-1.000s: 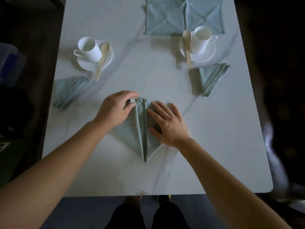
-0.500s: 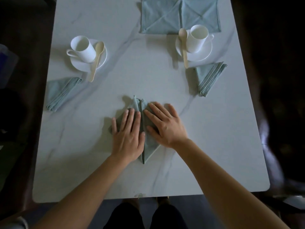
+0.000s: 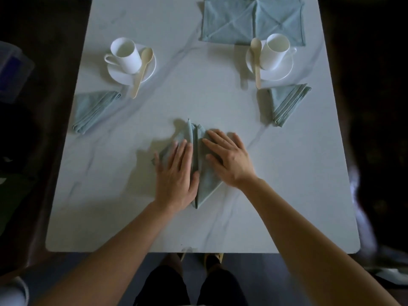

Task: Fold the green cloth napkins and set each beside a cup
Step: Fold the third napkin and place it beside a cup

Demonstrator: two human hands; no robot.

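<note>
Green cloth napkin (image 3: 207, 186), part-folded to a narrow point, lies near-centre on the white marbled table (image 3: 198, 91). Both hands are flat and relaxed, pressing it: left hand (image 3: 176, 175) on the left flap, right hand (image 3: 229, 157) on the right, hiding much of the cloth. Far left: left cup (image 3: 125, 55) on a saucer (image 3: 117, 74) with a wooden spoon (image 3: 143, 67); left folded napkin (image 3: 93, 110) lies nearer. Far right: right cup (image 3: 274, 53) with right folded napkin (image 3: 286, 102) nearer. An open creased napkin (image 3: 251, 18) lies beyond.

Pale green napkin (image 3: 207, 188), kite-folded, flat, narrow tip nearest.
</note>
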